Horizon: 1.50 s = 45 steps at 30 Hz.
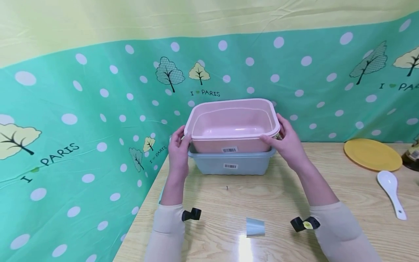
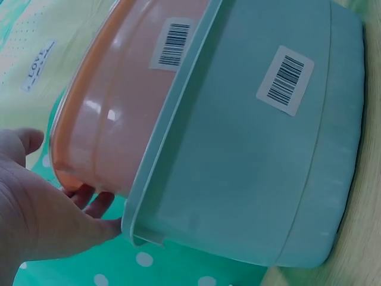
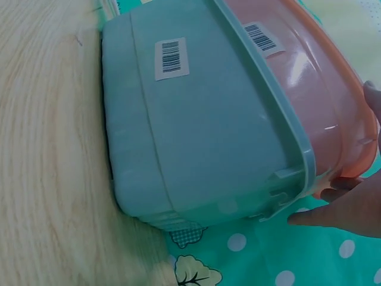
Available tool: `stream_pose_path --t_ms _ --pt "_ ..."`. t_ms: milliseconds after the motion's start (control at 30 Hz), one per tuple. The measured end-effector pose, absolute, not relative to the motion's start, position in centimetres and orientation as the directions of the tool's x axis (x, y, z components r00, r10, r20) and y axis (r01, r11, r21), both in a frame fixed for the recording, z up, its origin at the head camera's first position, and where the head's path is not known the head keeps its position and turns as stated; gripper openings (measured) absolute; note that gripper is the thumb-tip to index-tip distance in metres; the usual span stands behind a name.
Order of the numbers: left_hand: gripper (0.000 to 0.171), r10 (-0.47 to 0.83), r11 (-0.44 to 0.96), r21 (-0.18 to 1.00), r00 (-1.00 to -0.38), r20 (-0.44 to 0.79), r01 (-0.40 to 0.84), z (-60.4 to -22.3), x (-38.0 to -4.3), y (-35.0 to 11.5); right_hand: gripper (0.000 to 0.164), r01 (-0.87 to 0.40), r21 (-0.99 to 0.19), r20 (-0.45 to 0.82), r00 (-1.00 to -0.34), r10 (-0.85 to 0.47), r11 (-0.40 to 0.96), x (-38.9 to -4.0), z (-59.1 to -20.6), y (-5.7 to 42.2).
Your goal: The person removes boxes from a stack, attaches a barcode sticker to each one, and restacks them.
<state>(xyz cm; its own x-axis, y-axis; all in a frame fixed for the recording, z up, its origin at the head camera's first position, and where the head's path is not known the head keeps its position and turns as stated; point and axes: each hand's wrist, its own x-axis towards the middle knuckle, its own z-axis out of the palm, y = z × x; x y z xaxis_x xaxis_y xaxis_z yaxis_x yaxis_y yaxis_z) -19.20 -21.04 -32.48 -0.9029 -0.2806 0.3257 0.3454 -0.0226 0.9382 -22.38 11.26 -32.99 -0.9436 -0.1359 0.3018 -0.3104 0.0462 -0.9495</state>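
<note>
A pink plastic basin (image 1: 234,120) sits partly down inside a light blue basin (image 1: 230,165), its upper walls standing well above the blue rim. Both carry a barcode label on the front. My left hand (image 1: 179,151) holds the pink basin by its left end, with fingers under the rim in the left wrist view. At the opposite end my right hand (image 1: 289,145) grips the rim, thumb along the front corner and fingers round the side. Seen from the right wrist, the blue basin (image 3: 208,113) rests on the table while the pink basin (image 3: 303,77) rises out of it.
On the wooden table (image 1: 226,203), a yellow plate (image 1: 373,154) lies at the right, with a white spoon (image 1: 391,193) in front of it. A dark bottle (image 1: 411,156) is cut off at the right edge. Green printed cloth (image 1: 98,153) hangs behind and at the left.
</note>
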Motion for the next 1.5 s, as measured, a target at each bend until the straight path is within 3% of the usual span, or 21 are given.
stream_pose_path --t_ms 467,967,1267,1500 --pt "0.038 -0.401 0.037 0.982 -0.897 0.184 0.185 -32.7 -19.4 -21.1 0.101 -0.285 -0.945 0.259 -0.952 -0.165 0.159 -21.9 -34.1 11.7" --pt "0.04 -0.412 0.123 0.992 -0.911 0.037 -0.015 -32.7 -19.5 -21.4 0.103 -0.255 -0.93 0.201 -0.955 -0.216 0.264 -22.0 -35.3 11.8" --pt "0.04 -0.41 0.138 0.989 -0.912 0.014 -0.047 -32.9 -19.4 -21.6 0.104 -0.215 -0.919 0.155 -0.968 -0.197 0.331 -21.9 -35.2 12.0" --pt "0.03 -0.444 0.179 0.982 -0.887 0.126 0.05 -32.6 -19.1 -21.4 0.1 -0.204 -0.921 0.153 -0.973 -0.173 0.332 -21.7 -35.1 12.7"
